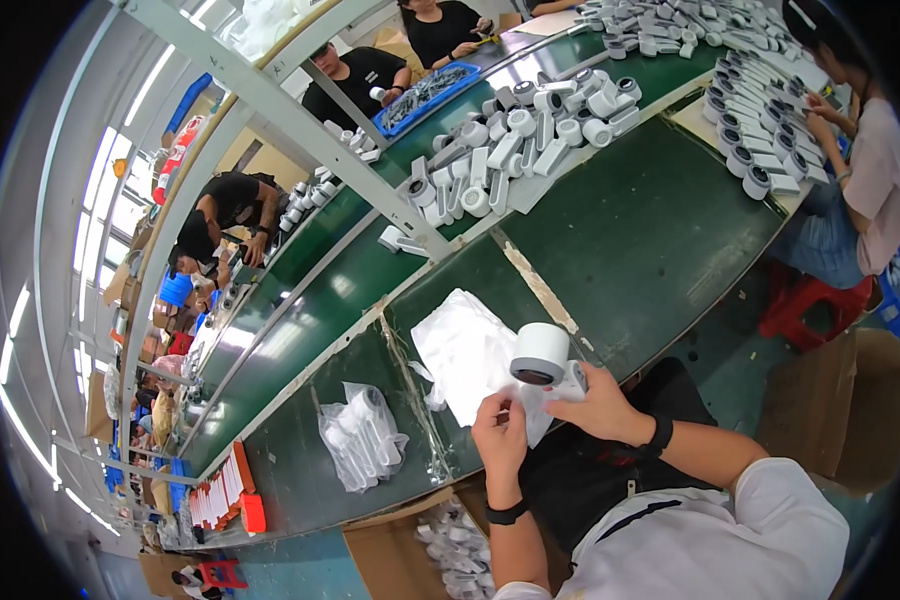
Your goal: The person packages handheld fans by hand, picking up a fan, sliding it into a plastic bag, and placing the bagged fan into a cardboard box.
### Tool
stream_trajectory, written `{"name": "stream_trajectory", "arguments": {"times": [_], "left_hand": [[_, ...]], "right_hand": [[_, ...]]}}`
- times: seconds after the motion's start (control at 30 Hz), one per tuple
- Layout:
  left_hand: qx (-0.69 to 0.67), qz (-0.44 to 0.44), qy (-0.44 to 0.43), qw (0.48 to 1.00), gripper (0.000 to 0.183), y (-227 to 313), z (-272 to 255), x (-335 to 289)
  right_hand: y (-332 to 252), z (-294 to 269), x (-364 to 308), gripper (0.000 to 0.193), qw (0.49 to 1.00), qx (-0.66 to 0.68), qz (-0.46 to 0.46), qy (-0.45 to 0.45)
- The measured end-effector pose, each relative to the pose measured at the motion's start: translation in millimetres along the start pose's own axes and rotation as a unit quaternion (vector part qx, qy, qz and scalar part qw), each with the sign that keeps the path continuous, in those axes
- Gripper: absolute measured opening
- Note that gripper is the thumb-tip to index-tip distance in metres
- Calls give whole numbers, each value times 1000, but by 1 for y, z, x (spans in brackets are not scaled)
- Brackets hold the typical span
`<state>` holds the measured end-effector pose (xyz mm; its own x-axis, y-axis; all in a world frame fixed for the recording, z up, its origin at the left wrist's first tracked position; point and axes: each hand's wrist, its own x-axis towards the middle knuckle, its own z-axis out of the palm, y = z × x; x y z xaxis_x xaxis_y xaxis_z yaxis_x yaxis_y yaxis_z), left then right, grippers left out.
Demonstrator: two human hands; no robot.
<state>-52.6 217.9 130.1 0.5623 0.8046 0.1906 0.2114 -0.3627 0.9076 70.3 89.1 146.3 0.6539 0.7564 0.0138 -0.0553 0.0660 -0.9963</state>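
Observation:
A white-and-grey handheld device (541, 352) with a drum-shaped head and a dark round end is gripped at its handle by my right hand (606, 405). My left hand (499, 432) is closed in a pinch beside it, at the near edge of thin white plastic bags (460, 350). Those bags lie in a loose stack on the green table (680, 240), partly under the device. Whether the left fingertips hold a bag's edge is too small to make out. To the left on the table sits a bundle of bagged white devices (362, 438).
Below the table edge stands a cardboard box (395, 550) with bagged devices. Beyond, a heap of similar devices (530, 135) borders the conveyor, near a metal frame post (320, 120). A blue tray (425, 98) holds small grey parts. At right a person sits by device rows (760, 130).

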Motion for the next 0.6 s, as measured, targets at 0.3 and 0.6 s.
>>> {"name": "stream_trajectory", "arguments": {"times": [0.3,0.6], "left_hand": [[-129,-77,-10,989,11,4,6,1],[-507,-176,53,842,14,6,-14,10]], "right_hand": [[-8,18,22,40,993,-110,-11,46],[4,12,28,32,991,-91,-2,98]]}}
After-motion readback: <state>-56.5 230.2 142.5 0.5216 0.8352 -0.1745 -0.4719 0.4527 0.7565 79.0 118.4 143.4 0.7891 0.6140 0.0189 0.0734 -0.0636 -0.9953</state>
